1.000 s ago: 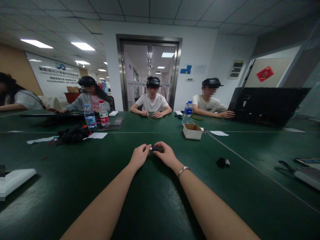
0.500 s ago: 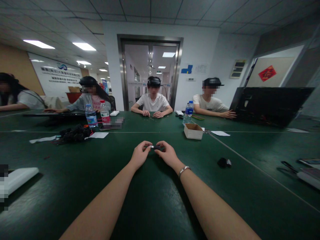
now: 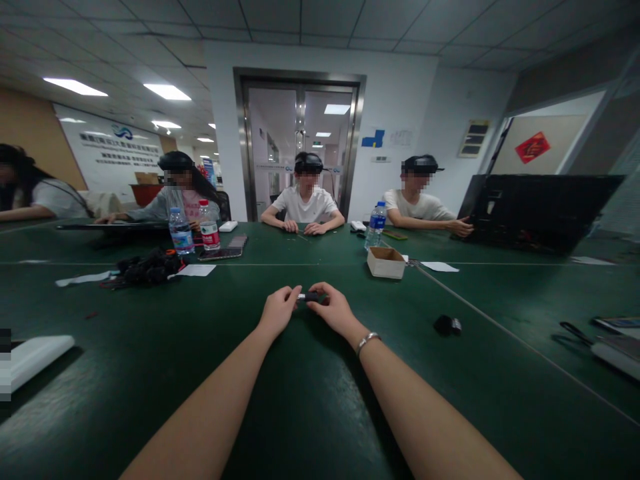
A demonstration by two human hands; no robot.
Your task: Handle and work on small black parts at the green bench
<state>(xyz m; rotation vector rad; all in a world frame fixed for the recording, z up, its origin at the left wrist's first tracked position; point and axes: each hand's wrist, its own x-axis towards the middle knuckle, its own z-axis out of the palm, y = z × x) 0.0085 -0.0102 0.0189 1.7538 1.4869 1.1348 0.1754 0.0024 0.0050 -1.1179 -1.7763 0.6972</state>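
Both my arms reach forward over the dark green table (image 3: 300, 400). My left hand (image 3: 278, 311) and my right hand (image 3: 334, 310) meet at the middle and pinch a small black part with a silver tip (image 3: 309, 297) between their fingertips, just above the tabletop. My left fingers close on the silver end, my right fingers on the black body. A bracelet sits on my right wrist.
A small black object (image 3: 447, 325) lies to the right, an open cardboard box (image 3: 385, 262) farther back. Water bottles (image 3: 180, 231), a phone and a heap of black parts (image 3: 147, 268) sit at back left. Several people sit across the table. A white box (image 3: 35, 353) lies at left.
My hands stay together on the small part with only slight finger shifts. The view has barely moved.
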